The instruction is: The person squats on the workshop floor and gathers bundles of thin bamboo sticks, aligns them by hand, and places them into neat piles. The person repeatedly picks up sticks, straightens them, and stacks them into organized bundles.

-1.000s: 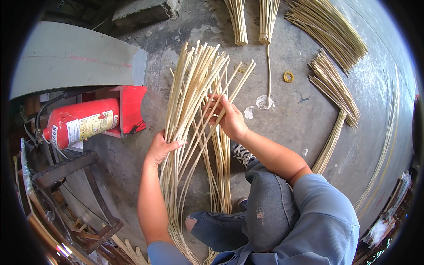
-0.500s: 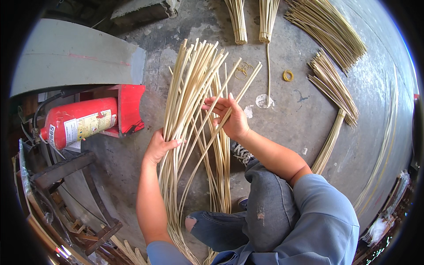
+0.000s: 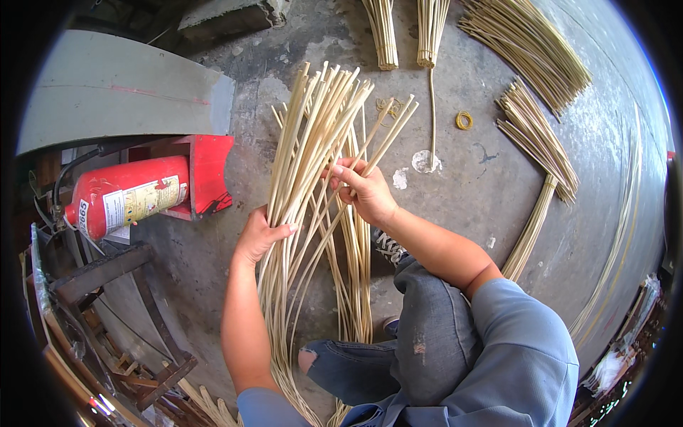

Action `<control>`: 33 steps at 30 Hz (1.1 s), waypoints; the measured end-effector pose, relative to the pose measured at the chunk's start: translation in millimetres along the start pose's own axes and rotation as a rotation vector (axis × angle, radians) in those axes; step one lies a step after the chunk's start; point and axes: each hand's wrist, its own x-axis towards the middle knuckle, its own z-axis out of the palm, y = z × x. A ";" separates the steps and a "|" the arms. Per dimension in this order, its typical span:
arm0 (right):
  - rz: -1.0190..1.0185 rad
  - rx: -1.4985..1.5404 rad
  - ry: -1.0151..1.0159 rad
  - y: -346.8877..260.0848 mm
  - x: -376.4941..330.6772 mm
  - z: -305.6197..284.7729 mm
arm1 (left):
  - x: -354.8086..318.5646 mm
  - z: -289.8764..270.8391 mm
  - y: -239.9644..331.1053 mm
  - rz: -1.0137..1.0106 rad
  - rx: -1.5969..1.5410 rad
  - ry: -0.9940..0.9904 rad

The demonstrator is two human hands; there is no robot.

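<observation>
From the head camera, the left hand (image 3: 265, 233) is curled around a big bunch of long, thin, pale wooden sticks (image 3: 313, 135), with its thumb across the front; its other fingers are mostly hidden. The right hand (image 3: 366, 192), just to the right, is partly closed. Its thumb and first finger are nearly together at the bunch's right edge, and a few loose pale sticks (image 3: 400, 127) run through its fingers. I can't tell how many. The tops fan out above both hands, and the ends hang down below them.

To pick sticks apart well, the left hand should hold snug but not squeeze hard. The right hand should take just a few at a time and pull gently, because the sticks cross and could snag or bend.

Under the hands is a bare grey concrete floor (image 3: 462, 206) with worn pale spots. Up and right of the hands lie a round yellow coil of bands (image 3: 464, 120) and a wide pile of tan sticks (image 3: 526, 53). Left of the left hand are a red metal fire extinguisher (image 3: 131, 198), a red box (image 3: 211, 171) and a dark wooden frame (image 3: 107, 272).
</observation>
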 end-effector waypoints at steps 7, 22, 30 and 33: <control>-0.135 0.125 0.172 18.4 3.7 -1.4 | 2.4 -4.1 -5.6 -0.015 0.058 0.023; 0.021 0.138 -0.008 7.0 12.1 8.4 | 0.2 0.1 -0.8 -0.051 0.101 0.010; 0.090 0.394 -0.097 11.3 1.2 -6.4 | 0.9 7.3 -2.3 -0.024 0.043 0.064; 0.027 0.265 -0.141 10.0 -0.1 4.8 | -0.5 6.6 -3.5 -0.002 0.031 0.072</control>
